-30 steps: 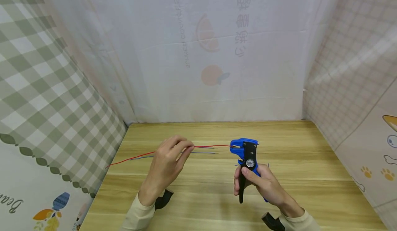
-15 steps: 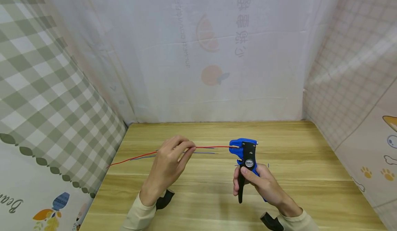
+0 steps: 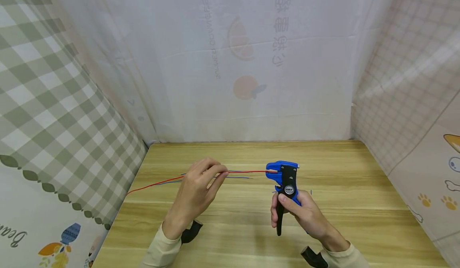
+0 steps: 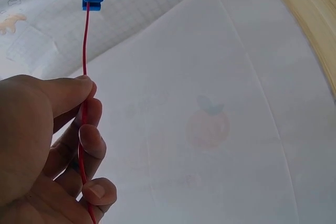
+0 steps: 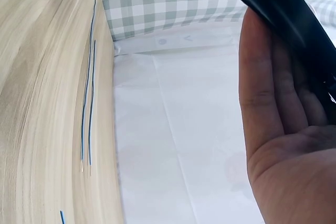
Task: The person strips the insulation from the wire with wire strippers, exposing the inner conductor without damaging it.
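My left hand [image 3: 195, 190] pinches a red wire [image 3: 248, 171] between thumb and fingertips. In the left wrist view the wire [image 4: 85, 45] runs straight from the pinch into a blue jaw end, and its other part trails past the curled fingers. Blue-and-black wire strippers [image 3: 288, 176] stand upright in my right hand [image 3: 305, 212], jaws facing left with the wire's end between them. The thumb lies over the black handle. In the right wrist view the fingers curl round the black handle [image 5: 289, 14]; the strippers' head is out of sight there.
Two blue wires [image 5: 86, 87] with bare ends lie on the wooden table [image 3: 237, 240] behind the left hand. A short blue piece [image 3: 311, 191] lies right of the strippers. A pale curtain [image 3: 179, 100] rises at the table's back edge, with patterned cloth on both sides.
The left hand has shifted slightly right, carrying the red wire a little deeper into the jaws. The strippers have moved slightly left and stay in the right hand.
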Demonstrator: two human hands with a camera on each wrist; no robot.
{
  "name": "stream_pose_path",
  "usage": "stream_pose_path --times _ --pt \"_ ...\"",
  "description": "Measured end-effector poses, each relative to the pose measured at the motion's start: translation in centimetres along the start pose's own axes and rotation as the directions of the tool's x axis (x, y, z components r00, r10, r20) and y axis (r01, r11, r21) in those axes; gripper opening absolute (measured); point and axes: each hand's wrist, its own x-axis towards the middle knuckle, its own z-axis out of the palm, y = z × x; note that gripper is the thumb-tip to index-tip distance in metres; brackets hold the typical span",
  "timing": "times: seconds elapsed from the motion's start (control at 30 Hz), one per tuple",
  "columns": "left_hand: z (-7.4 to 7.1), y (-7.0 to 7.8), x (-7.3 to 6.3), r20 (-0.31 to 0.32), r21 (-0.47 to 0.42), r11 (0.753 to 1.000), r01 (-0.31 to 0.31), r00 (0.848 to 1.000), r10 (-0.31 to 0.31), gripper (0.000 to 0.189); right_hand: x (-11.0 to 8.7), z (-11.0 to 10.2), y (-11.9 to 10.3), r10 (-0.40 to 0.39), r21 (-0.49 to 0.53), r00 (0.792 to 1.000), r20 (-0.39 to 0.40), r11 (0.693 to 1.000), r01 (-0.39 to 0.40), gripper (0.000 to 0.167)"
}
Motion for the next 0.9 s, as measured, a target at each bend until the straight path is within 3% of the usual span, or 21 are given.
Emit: stream_pose_path --times 0.63,0.9 --pt "0.24 -0.04 0.01 -0.010 0.016 0.999 -0.031 0.999 0.031 0.015 -0.10 0.35 0.28 0.038 -0.070 0.996 -0.077 0.997 -0.044 0.037" --pt "0.19 -0.01 0.04 -0.008 0.023 0.999 -0.034 0.999 0.035 0.016 -0.13 0.53 0.65 0.063 -0.171 0.989 -0.134 0.982 -0.085 0.040"
